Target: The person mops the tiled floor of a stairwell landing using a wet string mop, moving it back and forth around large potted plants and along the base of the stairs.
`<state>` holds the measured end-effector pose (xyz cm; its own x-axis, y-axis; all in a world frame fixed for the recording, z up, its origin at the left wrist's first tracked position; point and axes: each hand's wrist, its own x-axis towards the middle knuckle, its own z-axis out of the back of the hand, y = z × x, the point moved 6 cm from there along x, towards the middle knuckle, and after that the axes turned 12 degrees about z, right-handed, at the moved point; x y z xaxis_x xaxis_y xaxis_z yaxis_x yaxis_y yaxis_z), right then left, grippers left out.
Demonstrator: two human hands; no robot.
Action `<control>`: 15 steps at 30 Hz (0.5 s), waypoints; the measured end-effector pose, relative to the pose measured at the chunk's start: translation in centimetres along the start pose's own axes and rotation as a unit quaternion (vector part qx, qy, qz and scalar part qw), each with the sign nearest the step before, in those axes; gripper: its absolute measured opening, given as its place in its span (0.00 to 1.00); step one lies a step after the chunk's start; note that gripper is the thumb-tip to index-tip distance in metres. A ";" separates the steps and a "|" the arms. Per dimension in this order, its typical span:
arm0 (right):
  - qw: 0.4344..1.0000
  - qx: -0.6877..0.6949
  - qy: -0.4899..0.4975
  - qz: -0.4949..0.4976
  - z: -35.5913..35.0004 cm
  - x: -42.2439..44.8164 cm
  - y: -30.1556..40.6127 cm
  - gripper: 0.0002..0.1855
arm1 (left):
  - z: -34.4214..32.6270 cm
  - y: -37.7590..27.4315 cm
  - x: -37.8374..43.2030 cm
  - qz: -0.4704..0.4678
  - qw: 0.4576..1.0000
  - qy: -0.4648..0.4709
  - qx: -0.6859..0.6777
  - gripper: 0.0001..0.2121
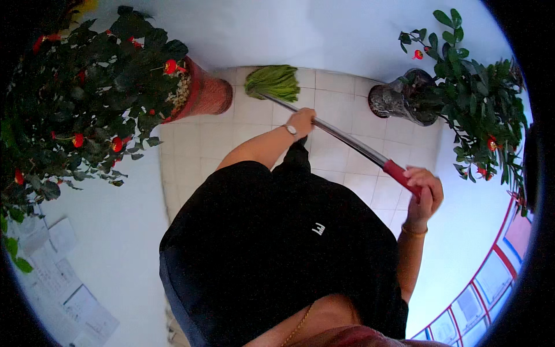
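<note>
A mop with a green strand head [273, 82] lies on the tiled floor [334, 108] close to the far wall. Its metal pole [351, 141] slants from the head down to a red grip at the right. Partway along the pole my left hand [302, 120], with a watch on the wrist, is closed around the metal. My right hand [425, 191], a bracelet on its wrist, holds the red grip [401, 177] at the top end.
At the left stands a red planter [208, 93] with a large leafy plant [104, 78] hung with small red ornaments. A dark pot [390, 99] with another decorated plant [481, 86] is at the right. The white wall [269, 34] runs behind the mop head. Papers hang on both side walls.
</note>
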<state>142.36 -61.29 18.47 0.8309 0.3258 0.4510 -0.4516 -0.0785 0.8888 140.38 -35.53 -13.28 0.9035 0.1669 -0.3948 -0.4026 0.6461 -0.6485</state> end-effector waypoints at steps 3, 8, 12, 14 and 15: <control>0.985 0.161 0.048 -0.024 -4.1 2.5 -0.9 0.08 | 2.4 3.3 -2.4 0.022 0.999 -0.035 -0.016 0.10; 0.958 0.254 0.120 -0.052 -5.0 4.3 1.5 0.08 | 1.6 2.2 -7.2 -0.036 0.990 -0.118 -0.070 0.18; 0.970 0.226 0.092 0.023 -2.9 4.7 6.1 0.11 | -0.2 -2.3 -8.1 -0.116 0.976 -0.143 -0.119 0.18; 0.969 0.218 0.088 0.070 -1.6 4.1 8.8 0.11 | -1.3 -5.0 -7.9 -0.116 0.980 -0.099 -0.130 0.17; 0.966 0.211 0.116 0.089 -1.2 3.8 10.0 0.11 | -1.9 -6.3 -7.5 -0.156 0.974 -0.115 -0.114 0.17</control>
<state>140.62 -59.68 28.93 0.6348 0.4696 0.6135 -0.3675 -0.5150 0.7744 135.85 -42.30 -7.43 0.9856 0.1685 -0.0164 -0.1021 0.5142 -0.8516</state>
